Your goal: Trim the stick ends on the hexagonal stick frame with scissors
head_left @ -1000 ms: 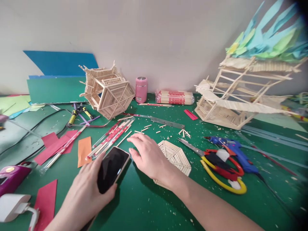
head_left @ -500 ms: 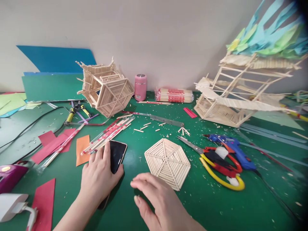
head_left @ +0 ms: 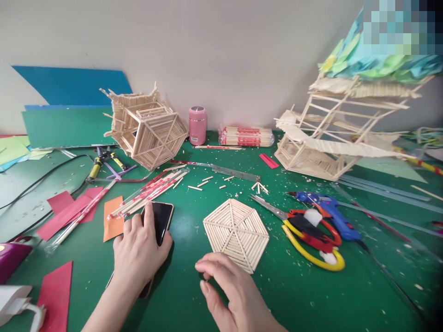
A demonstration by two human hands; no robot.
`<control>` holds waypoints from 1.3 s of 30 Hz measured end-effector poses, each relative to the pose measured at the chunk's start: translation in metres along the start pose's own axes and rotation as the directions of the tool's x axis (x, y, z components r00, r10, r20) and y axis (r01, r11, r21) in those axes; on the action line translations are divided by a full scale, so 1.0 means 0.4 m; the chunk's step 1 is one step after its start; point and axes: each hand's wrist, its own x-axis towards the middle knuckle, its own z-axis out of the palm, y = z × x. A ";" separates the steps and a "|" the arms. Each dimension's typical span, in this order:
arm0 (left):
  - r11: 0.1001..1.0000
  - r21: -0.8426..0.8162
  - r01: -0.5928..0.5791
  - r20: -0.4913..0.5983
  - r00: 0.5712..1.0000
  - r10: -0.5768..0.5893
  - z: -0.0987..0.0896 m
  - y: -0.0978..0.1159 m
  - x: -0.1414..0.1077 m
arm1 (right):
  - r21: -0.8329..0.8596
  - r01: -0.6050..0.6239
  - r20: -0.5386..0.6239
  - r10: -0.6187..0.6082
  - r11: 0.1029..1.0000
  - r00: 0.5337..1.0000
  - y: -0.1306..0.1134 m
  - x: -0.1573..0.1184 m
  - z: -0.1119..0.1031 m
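Observation:
My left hand (head_left: 140,249) lies on a black smartphone (head_left: 162,220), its index finger stretched over the screen and its thumb by the right edge. Much of the phone is hidden under the palm. My right hand (head_left: 230,288) hovers near the front of the table, fingers curved, with a gap between thumb and fingertips and nothing in it. Just beyond it, a flat heptagon-like panel of wooden sticks (head_left: 238,233) rests on the green table, its near edge partly covered by the hand. Scissors with red and yellow handles (head_left: 311,237) are to the panel's right.
A blue glue gun (head_left: 332,210) lies behind the scissors. Stick frameworks stand at back left (head_left: 148,129) and back right (head_left: 328,138). Between them are a pink flask (head_left: 197,125) and a bundle of wrapped sticks (head_left: 246,137). Red paper (head_left: 57,295) and a white charger (head_left: 15,299) sit at left.
The whole view has shifted slightly, so the things on the table appear a little further left. The fingers of my right hand have curled in somewhat. My left hand stays on the phone.

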 end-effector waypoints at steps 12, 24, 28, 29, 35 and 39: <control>0.984 -0.175 0.030 -0.027 0.999 -0.035 0.014 -0.034 -0.022 | 0.023 -0.122 0.115 0.119 0.992 0.986 -0.034 0.054 0.037; 0.293 -0.865 0.408 0.326 0.900 -0.291 0.033 -0.146 -0.076 | 0.590 -0.558 0.295 0.487 0.584 0.822 -0.076 0.139 0.123; 0.448 -0.844 0.296 0.201 0.948 -0.248 0.047 -0.141 -0.088 | 0.448 -0.508 0.268 0.431 0.736 0.862 -0.079 0.130 0.115; 0.498 -0.825 0.266 0.163 0.957 -0.242 0.052 -0.141 -0.092 | 0.378 -0.466 0.240 0.401 0.800 0.884 -0.079 0.125 0.115; 0.424 -0.862 0.277 0.159 0.943 -0.292 0.065 -0.156 -0.101 | 0.040 0.026 0.140 -0.031 0.999 0.990 -0.064 0.107 0.128; 0.274 -0.916 0.292 0.189 0.918 -0.348 0.065 -0.158 -0.088 | -0.007 0.154 0.273 -0.146 0.988 0.951 -0.054 0.113 0.140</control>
